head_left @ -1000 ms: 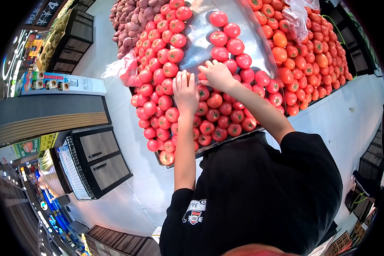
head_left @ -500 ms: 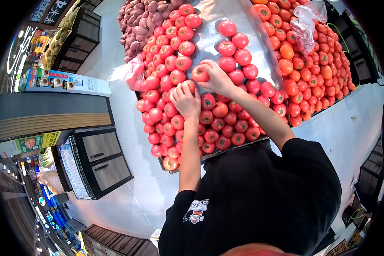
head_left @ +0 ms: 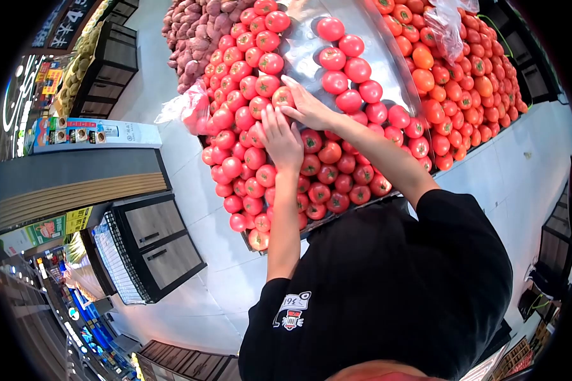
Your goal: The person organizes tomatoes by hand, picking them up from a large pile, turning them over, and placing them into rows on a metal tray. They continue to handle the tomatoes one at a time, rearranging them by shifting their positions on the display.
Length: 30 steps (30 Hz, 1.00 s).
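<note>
Pinkish-red tomatoes (head_left: 258,126) are heaped around both hands on a display stand. My right hand (head_left: 311,109) has its fingers and thumb around a tomato (head_left: 282,97), which sits against the edge of the left-hand rows. Just below, my left hand (head_left: 282,143) lies over the heap with fingers stretched out and close together, their tips near that same tomato. Whatever is under the left palm is hidden. To the right of the hands, a double row of tomatoes (head_left: 332,58) stands on the shiny metal surface (head_left: 304,46).
Purple-skinned sweet potatoes (head_left: 197,39) are piled at the upper left, with a plastic bag (head_left: 194,109) beside them. Orange-red tomatoes (head_left: 467,95) fill a neighbouring section at the right, under another clear bag (head_left: 447,28). A dark cabinet (head_left: 156,238) stands at the left.
My right hand has carried its tomato left, from the bare metal to the edge of the left rows. My left hand has shifted slightly, its fingers straighter. The view has tilted a little.
</note>
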Tool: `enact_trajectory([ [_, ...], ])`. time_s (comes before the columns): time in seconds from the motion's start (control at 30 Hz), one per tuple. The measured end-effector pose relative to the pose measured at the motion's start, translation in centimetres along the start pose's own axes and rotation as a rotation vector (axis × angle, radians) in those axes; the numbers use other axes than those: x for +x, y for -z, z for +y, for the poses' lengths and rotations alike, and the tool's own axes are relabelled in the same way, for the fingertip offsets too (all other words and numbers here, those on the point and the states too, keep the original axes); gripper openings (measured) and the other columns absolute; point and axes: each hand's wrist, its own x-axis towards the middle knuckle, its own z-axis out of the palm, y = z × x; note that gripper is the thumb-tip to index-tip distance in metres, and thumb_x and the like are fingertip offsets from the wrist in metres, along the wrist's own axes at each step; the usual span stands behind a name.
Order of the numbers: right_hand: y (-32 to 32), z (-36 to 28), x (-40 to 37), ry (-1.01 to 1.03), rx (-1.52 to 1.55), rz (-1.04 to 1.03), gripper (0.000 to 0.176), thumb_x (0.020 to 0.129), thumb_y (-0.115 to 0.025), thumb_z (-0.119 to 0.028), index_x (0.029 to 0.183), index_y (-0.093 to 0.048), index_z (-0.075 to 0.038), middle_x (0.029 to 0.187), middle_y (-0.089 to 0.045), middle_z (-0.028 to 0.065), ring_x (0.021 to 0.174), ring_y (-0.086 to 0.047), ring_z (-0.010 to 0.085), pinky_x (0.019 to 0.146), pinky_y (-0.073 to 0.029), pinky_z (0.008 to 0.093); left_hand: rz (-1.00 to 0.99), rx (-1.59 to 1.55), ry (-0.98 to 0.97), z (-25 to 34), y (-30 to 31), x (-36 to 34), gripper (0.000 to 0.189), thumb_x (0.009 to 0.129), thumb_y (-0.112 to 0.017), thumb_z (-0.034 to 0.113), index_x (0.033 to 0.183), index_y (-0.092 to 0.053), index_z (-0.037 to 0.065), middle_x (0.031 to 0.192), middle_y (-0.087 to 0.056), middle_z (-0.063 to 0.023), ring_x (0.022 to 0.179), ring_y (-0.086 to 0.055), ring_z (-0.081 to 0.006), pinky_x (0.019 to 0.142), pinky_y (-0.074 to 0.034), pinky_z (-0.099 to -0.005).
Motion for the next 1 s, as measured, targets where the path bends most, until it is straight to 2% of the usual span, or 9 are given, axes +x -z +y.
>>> enact_trajectory([
  [0.13,1.2,0.0,0.3,-0.127,0.186,-0.072,0.089,0.118,-0.051,-0.048,0.174,-0.013,0.009,0.182,-0.018,0.0312,0.172,-0.019,0.0393,0.139,-0.018,0.0448,-0.114,-0.158,-0.127,-0.9,-0.1,2.8,0.067,0.107,-0.065,0.026,0.165,-0.045,-0.002,0.174,-0.043,-0.0203,0.162,-0.040,-0.0398,0.134,-0.029,-0.0578],
  [0.23,2.1,-0.7,-0.3,-0.071,0.151,0.057,0.079,0.116,-0.057,-0.042,0.172,-0.026,0.006,0.173,-0.036,0.0350,0.164,-0.035,0.0453,0.134,-0.031,0.0485,-0.117,-0.043,-0.189,-2.2,-0.7,2.9,0.069,0.107,-0.068,0.029,0.166,-0.044,0.002,0.173,-0.046,-0.0187,0.161,-0.042,-0.0380,0.133,-0.031,-0.0570],
  [0.3,3.8,-1.0,-1.9,0.068,0.014,0.176,0.063,0.109,-0.071,-0.026,0.161,-0.047,0.001,0.163,-0.051,0.0281,0.154,-0.048,0.0431,0.128,-0.040,0.0482,-0.108,-0.028,-0.165,-2.2,-1.0,2.4,0.073,0.106,-0.070,0.037,0.166,-0.045,0.002,0.173,-0.047,-0.0188,0.160,-0.044,-0.0377,0.132,-0.032,-0.0599],
  [0.4,7.8,-3.0,-5.9,0.005,-0.062,-0.018,0.044,0.098,-0.080,-0.015,0.140,-0.067,-0.007,0.141,-0.068,0.0131,0.137,-0.061,0.0351,0.119,-0.049,0.0449,-0.096,0.024,-0.116,-0.5,0.1,2.2,0.079,0.106,-0.071,0.041,0.166,-0.043,-0.001,0.172,-0.047,-0.0202,0.159,-0.045,-0.0369,0.131,-0.032,-0.0600],
  [0.43,8.5,-3.2,-7.5,0.036,-0.189,-0.084,0.042,0.100,-0.079,-0.016,0.140,-0.067,-0.009,0.145,-0.066,0.0103,0.142,-0.058,0.0343,0.122,-0.048,0.0449,-0.088,0.026,-0.093,0.0,-0.1,2.0,0.082,0.105,-0.072,0.045,0.166,-0.042,-0.001,0.173,-0.047,-0.0196,0.159,-0.045,-0.0377,0.131,-0.033,-0.0607],
  [0.53,8.3,-3.1,-11.4,0.149,-0.507,-0.168,0.046,0.099,-0.081,-0.024,0.141,-0.067,-0.010,0.146,-0.065,0.0114,0.144,-0.056,0.0372,0.123,-0.047,0.0501,-0.063,0.089,-0.070,1.2,-0.7,1.5,0.084,0.105,-0.070,0.050,0.166,-0.043,-0.001,0.173,-0.046,-0.0190,0.157,-0.046,-0.0393,0.130,-0.033,-0.0621],
  [0.67,7.4,-3.3,-12.0,0.149,-0.564,-0.157,0.048,0.098,-0.080,-0.026,0.143,-0.067,-0.012,0.149,-0.062,0.0140,0.146,-0.054,0.0363,0.122,-0.048,0.0486,0.030,0.112,-0.042,1.7,-1.5,2.0,0.073,0.104,-0.072,0.046,0.158,-0.053,0.000,0.165,-0.055,-0.0174,0.153,-0.050,-0.0368,0.128,-0.036,-0.0599],
  [0.9,8.4,-2.8,-9.2,-0.007,-0.622,-0.580,0.060,0.091,-0.079,-0.011,0.149,-0.064,-0.013,0.149,-0.060,0.0139,0.140,-0.058,0.0358,0.110,-0.058,0.0464,-0.003,0.086,-0.086,1.9,-0.6,2.7,0.071,0.098,-0.078,0.037,0.156,-0.056,0.003,0.161,-0.057,-0.0165,0.150,-0.053,-0.0352,0.127,-0.037,-0.0565],
  [1.0,7.8,-2.2,-8.9,0.039,-0.716,-0.557,0.068,0.085,-0.082,-0.006,0.149,-0.061,-0.014,0.143,-0.060,0.0141,0.132,-0.061,0.0356,0.102,-0.062,0.0449,-0.016,0.086,-0.126,2.3,-0.2,2.1,0.070,0.097,-0.080,0.036,0.155,-0.059,0.002,0.160,-0.057,-0.0169,0.147,-0.054,-0.0351,0.125,-0.038,-0.0548],
])
